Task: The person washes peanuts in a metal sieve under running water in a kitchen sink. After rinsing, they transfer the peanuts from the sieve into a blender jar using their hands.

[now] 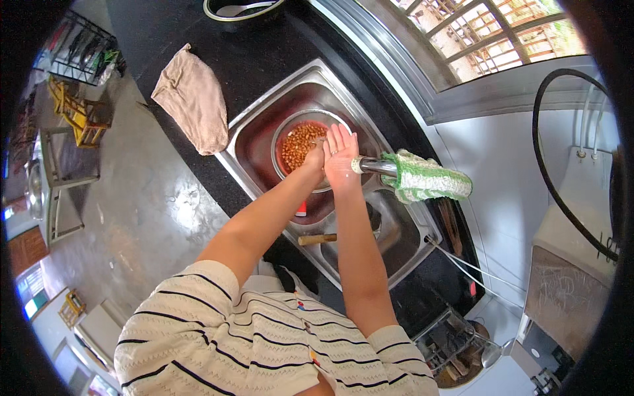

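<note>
My right hand (341,157) is held palm up under the faucet (375,166), its fingers stretched out, with what looks like water on the palm. My left hand (314,162) is close against its left side; its fingers are mostly hidden. Just below both hands, a round metal bowl (275,146) stands in the left basin of the steel sink (246,140). In the bowl lie many small brown beans or nuts (302,142) in reddish liquid. A green and white cloth (432,177) is wrapped over the faucet.
A wooden handle (317,239) lies across the basin divider, near a small red object (301,209). On the black counter rest a beige cloth (191,99) and, farther back, a dark bowl (243,16). White cords (472,270) run along the right. A yellow chair (79,115) stands beyond, left.
</note>
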### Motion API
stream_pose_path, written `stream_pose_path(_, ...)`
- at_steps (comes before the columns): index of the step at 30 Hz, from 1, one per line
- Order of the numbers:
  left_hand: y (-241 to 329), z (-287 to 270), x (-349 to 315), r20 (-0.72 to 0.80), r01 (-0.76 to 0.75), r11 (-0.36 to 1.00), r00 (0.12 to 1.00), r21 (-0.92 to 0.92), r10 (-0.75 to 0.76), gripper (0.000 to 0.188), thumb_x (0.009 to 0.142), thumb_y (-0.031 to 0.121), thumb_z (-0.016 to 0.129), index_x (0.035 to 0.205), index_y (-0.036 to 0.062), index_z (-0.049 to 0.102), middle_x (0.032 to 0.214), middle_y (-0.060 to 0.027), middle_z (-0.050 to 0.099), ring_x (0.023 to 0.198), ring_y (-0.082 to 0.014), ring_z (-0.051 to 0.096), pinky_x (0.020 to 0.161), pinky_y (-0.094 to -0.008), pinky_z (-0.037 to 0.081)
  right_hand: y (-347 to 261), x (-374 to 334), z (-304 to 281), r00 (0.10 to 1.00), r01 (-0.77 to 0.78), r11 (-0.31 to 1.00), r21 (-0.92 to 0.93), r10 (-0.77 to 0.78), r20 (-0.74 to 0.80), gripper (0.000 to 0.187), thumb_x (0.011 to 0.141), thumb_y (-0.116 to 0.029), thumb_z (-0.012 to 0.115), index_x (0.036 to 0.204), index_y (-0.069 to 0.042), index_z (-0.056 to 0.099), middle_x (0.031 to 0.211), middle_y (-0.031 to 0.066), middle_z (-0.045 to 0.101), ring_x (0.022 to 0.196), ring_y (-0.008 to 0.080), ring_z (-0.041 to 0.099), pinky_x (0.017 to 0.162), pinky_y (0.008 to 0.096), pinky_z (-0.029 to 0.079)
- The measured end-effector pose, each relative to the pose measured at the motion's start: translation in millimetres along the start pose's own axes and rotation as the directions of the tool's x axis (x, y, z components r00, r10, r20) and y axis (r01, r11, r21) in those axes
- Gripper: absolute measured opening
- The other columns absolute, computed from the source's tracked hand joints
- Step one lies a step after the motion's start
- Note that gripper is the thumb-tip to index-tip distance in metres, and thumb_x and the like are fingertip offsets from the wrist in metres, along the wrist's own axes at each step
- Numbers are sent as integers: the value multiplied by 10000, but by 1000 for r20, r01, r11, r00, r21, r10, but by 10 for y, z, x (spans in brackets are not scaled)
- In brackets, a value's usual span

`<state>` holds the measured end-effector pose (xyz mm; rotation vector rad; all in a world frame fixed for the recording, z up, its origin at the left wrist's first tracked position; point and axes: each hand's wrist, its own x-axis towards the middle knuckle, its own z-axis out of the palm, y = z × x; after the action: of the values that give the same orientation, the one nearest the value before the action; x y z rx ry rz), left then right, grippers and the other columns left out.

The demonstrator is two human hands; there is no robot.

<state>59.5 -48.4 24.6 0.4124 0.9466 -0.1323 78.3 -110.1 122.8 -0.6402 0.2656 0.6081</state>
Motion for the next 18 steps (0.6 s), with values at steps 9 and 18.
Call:
stream_pose_path(9, -135, 534, 49, 7, 84, 970, 996, -229, -84, 445, 949, 263, 463, 1341, 192, 263, 1113, -160, 546, 866, -333, 581, 694, -508, 522, -322, -291, -155, 958, 237, 967, -91, -248, -145, 507, 956, -318, 385, 1354, -6, 349, 1448, 111, 314, 1346, 247, 268, 1125, 402, 180)
stream_pose_path(18, -137, -405, 258, 112, -121, 986, 985, -113, 133, 466, 856, -58, 465, 1296, 47, 353, 1036, -195, 547, 873, -297, 596, 633, -414, 538, -19, -110, -162, 996, -86, 995, 45, 87, -7, 305, 900, -139, 488, 1175, -13, 527, 1228, 147, 507, 1117, 273, 474, 945, 387, 395)
